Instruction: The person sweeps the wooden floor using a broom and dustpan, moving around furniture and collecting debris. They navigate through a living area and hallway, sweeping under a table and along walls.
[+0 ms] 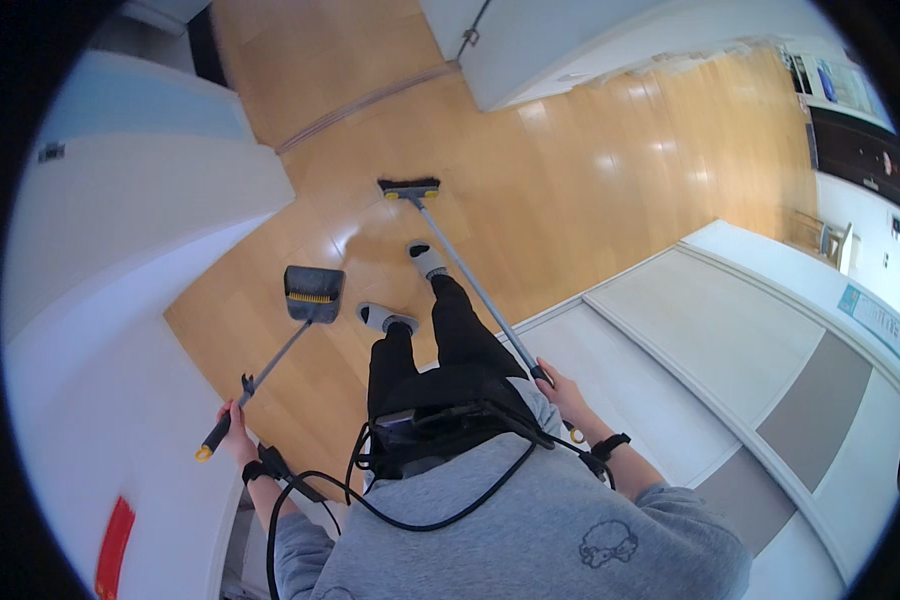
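My left hand (234, 433) grips the dark handle of a long-handled dustpan (316, 291), near its yellow end loop. The grey pan, with a row of yellow comb teeth across it, is at floor level left of my slippered feet. In my right hand (561, 391) is the upper end of a broom (471, 279) with a grey pole. Its head (410, 189), dark-bristled with yellow corners, is on the wood floor ahead of my feet. Broom head and dustpan are well apart.
Wood flooring (540, 195) runs ahead and to the right, crossed by a threshold strip (367, 105). White walls (142, 195) stand at left, with sliding doors (705, 315) close on the right. A wooden chair (825, 236) is at far right. Black cables (435, 529) loop across my front.
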The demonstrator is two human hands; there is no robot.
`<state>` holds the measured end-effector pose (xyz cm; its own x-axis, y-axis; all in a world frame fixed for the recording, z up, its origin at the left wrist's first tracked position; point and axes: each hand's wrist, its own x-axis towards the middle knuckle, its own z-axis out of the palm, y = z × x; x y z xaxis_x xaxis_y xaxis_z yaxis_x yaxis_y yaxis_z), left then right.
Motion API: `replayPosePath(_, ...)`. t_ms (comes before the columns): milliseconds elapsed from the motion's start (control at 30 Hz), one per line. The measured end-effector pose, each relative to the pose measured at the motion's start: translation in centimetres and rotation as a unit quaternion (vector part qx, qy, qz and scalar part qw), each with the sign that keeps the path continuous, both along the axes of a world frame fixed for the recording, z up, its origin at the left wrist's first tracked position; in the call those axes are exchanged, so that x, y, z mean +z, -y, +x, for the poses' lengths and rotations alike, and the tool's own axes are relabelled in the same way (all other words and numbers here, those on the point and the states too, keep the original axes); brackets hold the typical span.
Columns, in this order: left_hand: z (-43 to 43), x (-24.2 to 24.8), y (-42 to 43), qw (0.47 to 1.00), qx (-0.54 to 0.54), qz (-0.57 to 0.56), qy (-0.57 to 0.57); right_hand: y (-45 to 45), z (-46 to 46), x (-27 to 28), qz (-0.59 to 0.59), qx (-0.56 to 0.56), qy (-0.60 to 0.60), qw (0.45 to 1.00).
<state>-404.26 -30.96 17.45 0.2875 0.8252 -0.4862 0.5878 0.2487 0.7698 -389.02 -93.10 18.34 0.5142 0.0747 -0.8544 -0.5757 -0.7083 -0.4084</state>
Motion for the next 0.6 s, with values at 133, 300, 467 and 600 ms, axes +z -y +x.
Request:
replayPosePath(133,0.2,0.1,0.0,1.000,0.008,-0.008,-0.026,2.1,0.5,0.2,-0.058,-0.139,-0.069,0.986)
replayPosePath(300,-0.3,-0.2,-0.3,1.000,-0.016,-0.011,-0.015,5.1,7.0,-5.7,-0.103,-0.187,0.043,0.976)
replayPosePath(467,-0.3,-0.2,-0.2,0.999,-0.036,-0.004,-0.035,7.6,18.5,-15.8,-0.040,-0.288,0.100,0.952)
replayPosePath(600,-0.7,0.6,-0.6,0.996,-0.076,-0.008,-0.049,5.5,23.2,-21.0,0.028,-0.321,0.092,0.942)
